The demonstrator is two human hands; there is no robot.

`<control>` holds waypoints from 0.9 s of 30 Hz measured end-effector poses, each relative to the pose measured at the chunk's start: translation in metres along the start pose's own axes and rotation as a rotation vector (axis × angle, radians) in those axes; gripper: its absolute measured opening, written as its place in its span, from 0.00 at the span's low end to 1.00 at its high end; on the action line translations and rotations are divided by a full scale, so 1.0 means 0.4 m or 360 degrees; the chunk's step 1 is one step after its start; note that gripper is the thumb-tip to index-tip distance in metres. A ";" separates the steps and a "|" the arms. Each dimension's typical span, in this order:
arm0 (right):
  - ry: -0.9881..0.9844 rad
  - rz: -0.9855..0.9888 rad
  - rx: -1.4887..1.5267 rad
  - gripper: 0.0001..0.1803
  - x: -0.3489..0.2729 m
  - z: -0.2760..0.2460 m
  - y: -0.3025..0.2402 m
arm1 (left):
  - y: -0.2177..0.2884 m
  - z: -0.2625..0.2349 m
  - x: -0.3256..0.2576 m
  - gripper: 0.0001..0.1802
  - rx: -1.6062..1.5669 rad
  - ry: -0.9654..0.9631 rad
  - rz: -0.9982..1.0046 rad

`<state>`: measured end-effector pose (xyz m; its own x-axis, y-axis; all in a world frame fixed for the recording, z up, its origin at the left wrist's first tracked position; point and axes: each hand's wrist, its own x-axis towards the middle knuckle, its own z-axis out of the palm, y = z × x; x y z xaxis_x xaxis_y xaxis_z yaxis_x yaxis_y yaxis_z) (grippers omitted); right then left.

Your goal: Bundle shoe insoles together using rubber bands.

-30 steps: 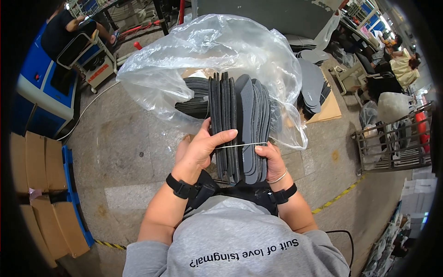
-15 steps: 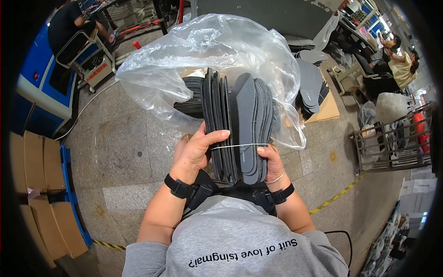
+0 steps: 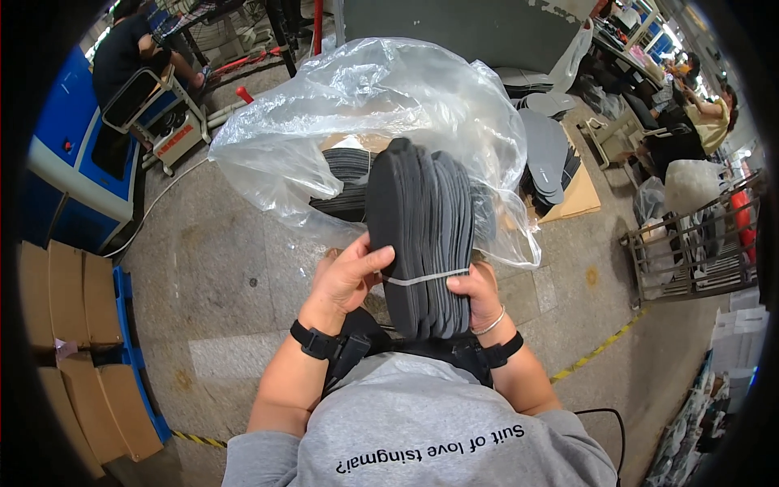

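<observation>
Between my hands is a thick bundle of dark grey insoles (image 3: 420, 219), standing on edge and pressed side by side. A pale elastic band (image 3: 426, 277) runs round the bundle below its middle. My left hand (image 3: 347, 272) grips the left side, its thumb on the near edges by the band. On the right side, my right hand (image 3: 477, 294) is closed round the bundle, thumb just under the band. Fingers behind the insoles are hidden. Just beyond, an opened clear plastic bag (image 3: 276, 154) holds more stacked dark insoles (image 3: 349, 174).
Loose grey insoles (image 3: 545, 154) lie on cardboard (image 3: 580, 199) right of the bag. A metal cart (image 3: 690, 243) stands at the right, cardboard boxes (image 3: 77, 308) at the left. A blue machine (image 3: 89, 162) and a seated person (image 3: 130, 57) are at the far left; other people sit far right.
The insoles, split into two groups with a gap before, are now together in one bundle. The bundle has turned, showing a flat dark face at its left, and the band sits slightly lower.
</observation>
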<state>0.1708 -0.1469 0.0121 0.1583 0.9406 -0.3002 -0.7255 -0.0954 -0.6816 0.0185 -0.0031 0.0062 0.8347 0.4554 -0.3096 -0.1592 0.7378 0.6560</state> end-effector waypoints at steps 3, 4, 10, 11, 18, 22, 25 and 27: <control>-0.0116 0.0075 0.0054 0.32 -0.011 0.010 0.021 | -0.033 -0.027 -0.023 0.31 -0.0013 -0.0157 0.0268; -0.0169 0.0164 0.0058 0.32 -0.007 0.015 0.029 | -0.045 -0.039 -0.029 0.32 -0.0038 -0.0108 0.0363; -0.0415 0.0316 -0.0389 0.30 0.038 0.045 0.034 | -0.021 -0.050 -0.046 0.31 -0.0672 -0.0194 0.0139; -0.0420 0.0316 -0.0385 0.30 0.046 0.049 0.028 | -0.016 -0.053 -0.048 0.31 -0.0736 -0.0254 0.0140; -0.0328 0.0251 -0.0294 0.29 0.059 0.053 0.030 | -0.021 -0.055 -0.030 0.30 -0.0869 -0.0125 0.0152; -0.0271 0.0122 -0.0581 0.26 0.053 0.072 0.019 | -0.011 -0.059 -0.030 0.31 -0.0888 -0.0121 0.0147; -0.0263 -0.0086 -0.0835 0.24 0.063 0.074 -0.021 | 0.019 -0.077 -0.051 0.32 -0.0857 -0.0070 0.0215; -0.0141 -0.0227 -0.1165 0.20 0.100 0.028 -0.042 | 0.049 -0.110 -0.070 0.33 -0.0743 0.0141 0.0395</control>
<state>0.1818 -0.1042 0.0192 0.1404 0.9798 -0.1422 -0.0659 -0.1341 -0.9888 -0.0312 0.0206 -0.0025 0.6977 0.6697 -0.2544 -0.5804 0.7366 0.3472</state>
